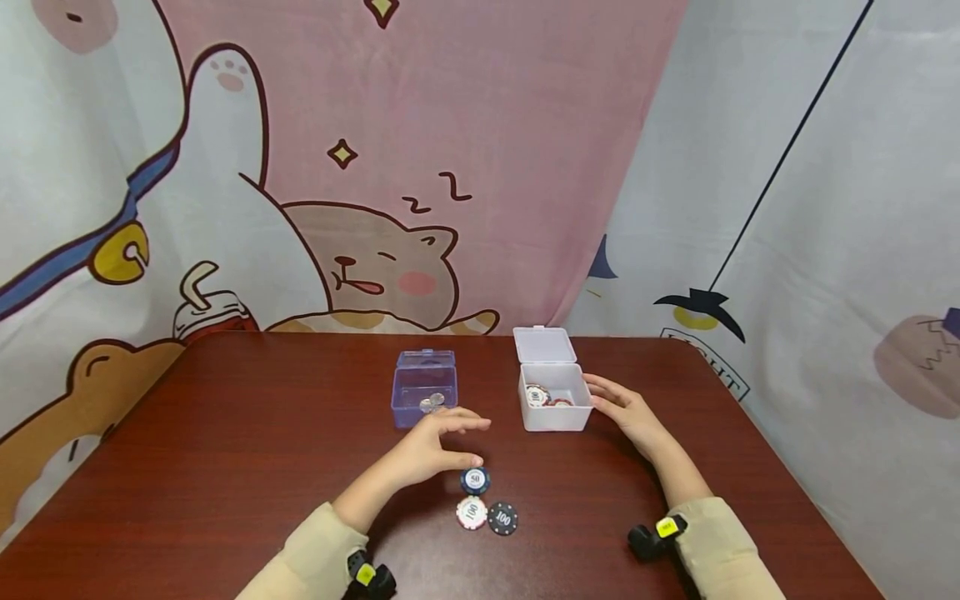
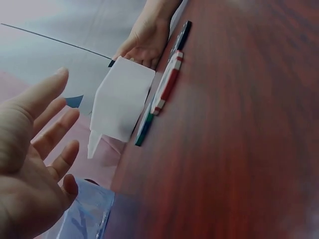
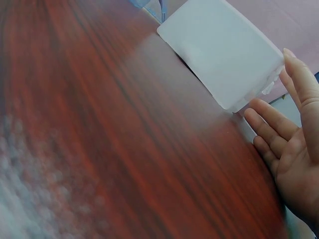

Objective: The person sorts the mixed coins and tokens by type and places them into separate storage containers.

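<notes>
Three poker chips lie together near the middle front: a dark blue one point(image 1: 475, 480) marked 50, a white one point(image 1: 472, 512) with a red edge marked 100, and a black one point(image 1: 502, 517) marked 100. Over the blue chip hovers my left hand point(image 1: 431, 446), thumb and fingers spread, nothing between them. My right hand point(image 1: 626, 412) has its fingertips at the right side of a white plastic box point(image 1: 557, 419), thumb near its front corner. The box's lid point(image 1: 545, 345) stands raised at the back, and several chips point(image 1: 537, 395) lie inside.
Left of the white box stands a translucent blue box point(image 1: 405, 416), its lid up, with silvery coins point(image 1: 432, 402) inside. It sits just beyond my left hand. The brown wooden table point(image 1: 225, 467) ends at a printed curtain point(image 1: 525, 167) behind both boxes.
</notes>
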Motion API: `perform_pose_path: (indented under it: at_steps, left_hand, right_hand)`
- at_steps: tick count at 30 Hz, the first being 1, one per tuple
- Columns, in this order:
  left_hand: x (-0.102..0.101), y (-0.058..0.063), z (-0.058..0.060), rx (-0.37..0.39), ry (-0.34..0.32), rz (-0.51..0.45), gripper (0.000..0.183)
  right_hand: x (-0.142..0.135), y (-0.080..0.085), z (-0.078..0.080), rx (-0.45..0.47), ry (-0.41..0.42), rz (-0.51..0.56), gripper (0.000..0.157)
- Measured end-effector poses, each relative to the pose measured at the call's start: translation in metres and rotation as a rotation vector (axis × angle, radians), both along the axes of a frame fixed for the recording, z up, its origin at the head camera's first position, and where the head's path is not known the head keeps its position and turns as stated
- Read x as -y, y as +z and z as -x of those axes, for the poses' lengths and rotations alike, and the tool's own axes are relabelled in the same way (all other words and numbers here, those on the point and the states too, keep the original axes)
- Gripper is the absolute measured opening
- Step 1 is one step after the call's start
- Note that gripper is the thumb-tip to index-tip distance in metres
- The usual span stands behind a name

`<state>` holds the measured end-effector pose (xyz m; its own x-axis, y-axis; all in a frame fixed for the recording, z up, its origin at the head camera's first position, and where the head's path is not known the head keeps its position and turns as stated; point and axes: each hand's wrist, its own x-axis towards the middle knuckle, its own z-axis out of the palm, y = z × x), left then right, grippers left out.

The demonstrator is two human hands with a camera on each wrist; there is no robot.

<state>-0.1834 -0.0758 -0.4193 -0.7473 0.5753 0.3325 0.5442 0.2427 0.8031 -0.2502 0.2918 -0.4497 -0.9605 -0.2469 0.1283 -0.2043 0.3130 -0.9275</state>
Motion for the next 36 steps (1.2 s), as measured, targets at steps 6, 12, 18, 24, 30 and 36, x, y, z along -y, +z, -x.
perform_pose_path:
  at_steps: [6,12,18,24,30,36]
  left_hand:
    - [0.007,-0.006,0.0,0.023,-0.059,0.038,0.047]
    - [0.013,-0.009,0.0,0.058,-0.106,0.073,0.045]
    - [0.016,-0.013,0.004,0.072,-0.144,0.121,0.045]
    - [0.017,-0.018,0.009,0.075,-0.176,0.16,0.044]
    - [0.017,-0.019,0.007,0.057,-0.173,0.273,0.045]
    - [0.015,-0.016,0.005,0.036,-0.154,0.345,0.045]
  right_hand:
    - [0.0,-0.001,0.0,0.01,-0.004,0.002,0.047]
    - [0.0,-0.001,0.0,0.01,-0.003,0.001,0.048]
    - [0.0,0.0,0.0,0.008,-0.001,0.004,0.048]
    - [-0.001,0.0,0.0,0.01,0.001,0.008,0.048]
    - [-0.001,-0.001,0.0,0.013,0.001,0.007,0.049]
    - [-0.001,-0.001,0.001,0.004,0.001,0.0,0.049]
